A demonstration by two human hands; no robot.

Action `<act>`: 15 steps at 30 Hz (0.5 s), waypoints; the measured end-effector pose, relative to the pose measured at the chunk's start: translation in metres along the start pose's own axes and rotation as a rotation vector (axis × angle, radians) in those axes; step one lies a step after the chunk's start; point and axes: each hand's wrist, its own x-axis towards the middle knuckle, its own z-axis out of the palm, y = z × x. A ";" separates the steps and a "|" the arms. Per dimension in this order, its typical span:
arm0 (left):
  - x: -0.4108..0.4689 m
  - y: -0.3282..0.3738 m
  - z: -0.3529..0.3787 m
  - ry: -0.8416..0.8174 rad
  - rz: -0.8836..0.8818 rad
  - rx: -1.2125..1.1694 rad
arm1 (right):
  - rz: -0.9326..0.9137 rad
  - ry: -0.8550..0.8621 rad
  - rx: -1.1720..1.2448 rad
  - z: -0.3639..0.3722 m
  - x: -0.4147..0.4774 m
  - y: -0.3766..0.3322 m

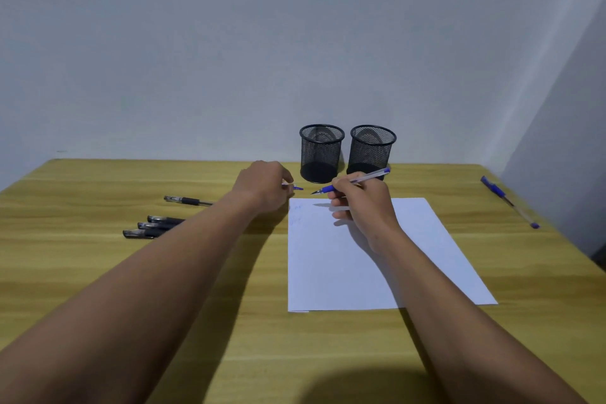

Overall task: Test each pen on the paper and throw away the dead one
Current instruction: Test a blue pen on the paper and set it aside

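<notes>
A wood-grain laminate surface, yellow-brown and smooth, is shown against a plain pale wall. A white rectangular sheet of paper is laid flat on it, and faint blue scribbles are seen near the sheet's far left corner. Two cylindrical pen cups of black wire mesh, the left cup and the right cup, are stood upright side by side beyond the paper, each with a solid rim and base.

The right hand is held over the far part of the paper, its fingers curled in a writing grip around a blue pen with a clear barrel and blue rubber grip; the tip is pointed left and raised just past the paper's far edge. The left hand is set just beyond the paper's far left corner, palm down, with thumb and fingers pinched on a small blue pen cap. Both bare forearms are extended from the near edge.

Four black capped pens are laid on the left: a single pen farther back and a cluster of three partly hidden by the left forearm. A second blue pen is laid far to the right, well apart from the paper.
</notes>
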 end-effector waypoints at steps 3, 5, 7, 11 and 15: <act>0.002 -0.001 0.007 0.054 0.031 0.068 | -0.010 -0.007 0.004 -0.005 0.002 -0.001; -0.003 -0.001 0.004 0.101 0.040 0.003 | -0.009 0.000 0.025 -0.008 0.002 -0.002; -0.011 0.001 -0.003 0.126 0.052 -0.182 | -0.003 -0.001 0.095 -0.009 0.000 -0.005; -0.030 0.014 -0.023 0.124 0.098 -0.401 | -0.016 -0.022 0.225 -0.013 -0.006 -0.015; -0.046 0.026 -0.041 0.117 0.129 -0.556 | -0.025 -0.065 0.241 -0.019 -0.019 -0.028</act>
